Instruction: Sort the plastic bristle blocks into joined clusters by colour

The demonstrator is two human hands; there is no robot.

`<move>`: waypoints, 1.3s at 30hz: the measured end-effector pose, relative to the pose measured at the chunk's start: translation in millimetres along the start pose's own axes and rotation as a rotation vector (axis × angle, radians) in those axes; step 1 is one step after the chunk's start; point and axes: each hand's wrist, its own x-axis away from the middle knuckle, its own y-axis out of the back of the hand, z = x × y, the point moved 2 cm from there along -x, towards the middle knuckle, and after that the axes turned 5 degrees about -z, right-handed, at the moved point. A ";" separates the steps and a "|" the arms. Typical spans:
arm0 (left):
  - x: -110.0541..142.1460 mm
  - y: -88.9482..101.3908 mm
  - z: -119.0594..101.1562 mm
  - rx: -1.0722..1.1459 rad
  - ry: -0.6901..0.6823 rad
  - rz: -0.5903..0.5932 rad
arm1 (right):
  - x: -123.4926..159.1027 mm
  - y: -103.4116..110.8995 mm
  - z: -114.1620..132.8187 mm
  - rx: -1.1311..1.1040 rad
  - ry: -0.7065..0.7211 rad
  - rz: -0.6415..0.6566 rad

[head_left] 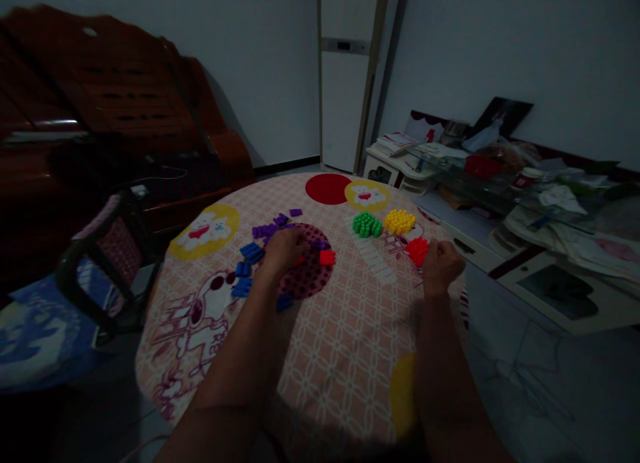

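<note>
My left hand [284,248] rests curled, fingers down, on the round table's patterned cloth [345,343], among loose purple blocks [267,229] and blue blocks [247,266]. A single red block [327,257] lies just right of its fingers, and a bit of red shows under the hand. My right hand [440,266] is closed in a fist at the right edge, touching a pile of red blocks [417,250]. What the fist holds is hidden. Beyond it sit a green pile [367,224] and a yellow pile [399,221].
A chair [107,256] with a patterned cushion stands at the table's left. A dark wooden sofa [115,110] fills the back left. A cluttered low glass table [505,176] runs along the right, with a white fridge [347,76] at the back wall.
</note>
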 end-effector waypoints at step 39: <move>32.2 -93.7 -77.1 0.976 -0.019 0.142 | 52.9 -33.9 60.5 -0.718 -0.158 0.763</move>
